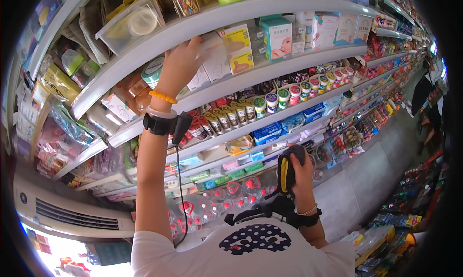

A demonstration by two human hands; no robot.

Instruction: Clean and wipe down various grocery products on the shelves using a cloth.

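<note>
My left hand (184,62) is raised to an upper shelf, its slightly blurred fingers at a white box (216,58) beside yellow-and-white boxes (237,40). Whether the fingers grip that box cannot be told. A round teal-lidded container (153,71) stands just left of the wrist, which wears an orange bead bracelet and a black strap with a cabled device. My right hand (302,170) is lower, in front of my body, with its fingers closed around a black item with a yellow stripe (284,172), perhaps a pouch or brush; its kind is unclear.
Shelf edges (267,71) curve across the view. Below stand gum-like tubs (283,96) and brown-and-gold canisters (231,114). Large bottles with red caps (231,194) sit at the bottom. A floor-standing air conditioner (72,212) is at lower left. Another person (427,92) is at the far right.
</note>
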